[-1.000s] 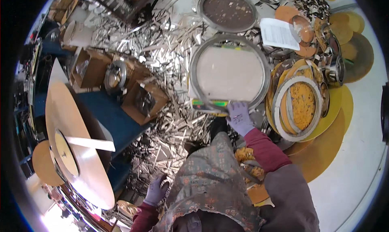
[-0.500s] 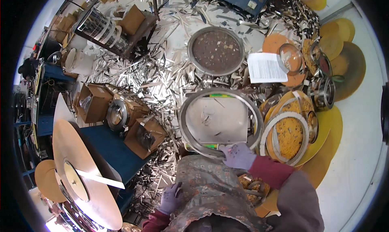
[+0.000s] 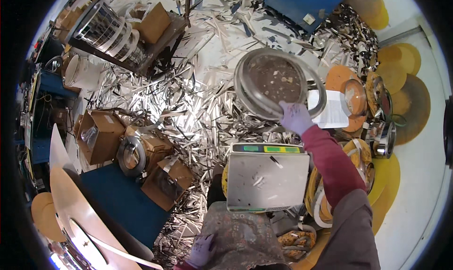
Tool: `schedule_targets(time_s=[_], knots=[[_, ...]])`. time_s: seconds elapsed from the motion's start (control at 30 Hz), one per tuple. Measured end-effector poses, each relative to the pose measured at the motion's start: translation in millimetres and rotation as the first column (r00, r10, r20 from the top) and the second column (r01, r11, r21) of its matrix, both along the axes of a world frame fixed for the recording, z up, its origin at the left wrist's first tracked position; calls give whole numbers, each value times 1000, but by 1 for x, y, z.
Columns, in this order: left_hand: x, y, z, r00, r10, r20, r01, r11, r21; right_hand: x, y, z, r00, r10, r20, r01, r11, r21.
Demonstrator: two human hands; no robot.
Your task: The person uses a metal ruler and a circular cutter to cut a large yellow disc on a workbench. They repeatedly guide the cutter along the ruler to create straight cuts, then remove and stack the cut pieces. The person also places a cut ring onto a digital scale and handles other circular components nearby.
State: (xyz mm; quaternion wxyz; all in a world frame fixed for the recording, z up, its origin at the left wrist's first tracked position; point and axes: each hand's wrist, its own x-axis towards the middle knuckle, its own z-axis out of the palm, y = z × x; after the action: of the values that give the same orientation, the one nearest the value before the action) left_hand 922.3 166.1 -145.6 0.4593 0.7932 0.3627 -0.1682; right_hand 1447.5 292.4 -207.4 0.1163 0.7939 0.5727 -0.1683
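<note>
My right hand (image 3: 296,117), in a pale purple glove, grips the near edge of a large metal ring (image 3: 322,93), which is tilted and blurred. The ring is over a round brown-topped stand with a metal rim (image 3: 271,71); whether it touches the stand I cannot tell. Nearer to me is a digital scale (image 3: 266,180) with a flat silver plate and green-yellow displays, a few metal slivers on it. My left hand (image 3: 200,251), gloved too, lies against the patterned apron (image 3: 243,237) at my lap, fingers loosely out and holding nothing.
Metal strip scraps (image 3: 188,114) cover the floor. At right are a printed paper sheet (image 3: 325,109), orange discs (image 3: 342,79) and yellow discs (image 3: 387,175). Cardboard boxes (image 3: 106,135) and a blue surface (image 3: 122,199) stand at left, beside a large tilted disc (image 3: 71,208).
My right hand has lifted the metal ring off the scale and carried it forward over the round stand, uncovering the plate. My left hand stays at my lap. The view has shifted.
</note>
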Motion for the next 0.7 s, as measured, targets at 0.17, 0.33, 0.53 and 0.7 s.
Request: schedule_targets(time_s=[0.17, 0.33, 0.53, 0.7], knots=[[-17, 31, -2, 995, 33, -95, -51, 980, -195, -5, 44, -76, 993, -114, -20, 114, 993, -3], [4, 65, 1, 987, 122, 101, -110, 987, -116, -32, 52, -117, 978, -15, 206, 15, 1000, 3], [11, 113, 48, 932, 344, 118, -288, 896, -338, -45, 50, -165, 969, -199, 144, 184, 977, 108], [-29, 114, 105, 661, 707, 251, -476, 654, -588, -41, 49, -155, 955, -110, 275, 123, 992, -32]])
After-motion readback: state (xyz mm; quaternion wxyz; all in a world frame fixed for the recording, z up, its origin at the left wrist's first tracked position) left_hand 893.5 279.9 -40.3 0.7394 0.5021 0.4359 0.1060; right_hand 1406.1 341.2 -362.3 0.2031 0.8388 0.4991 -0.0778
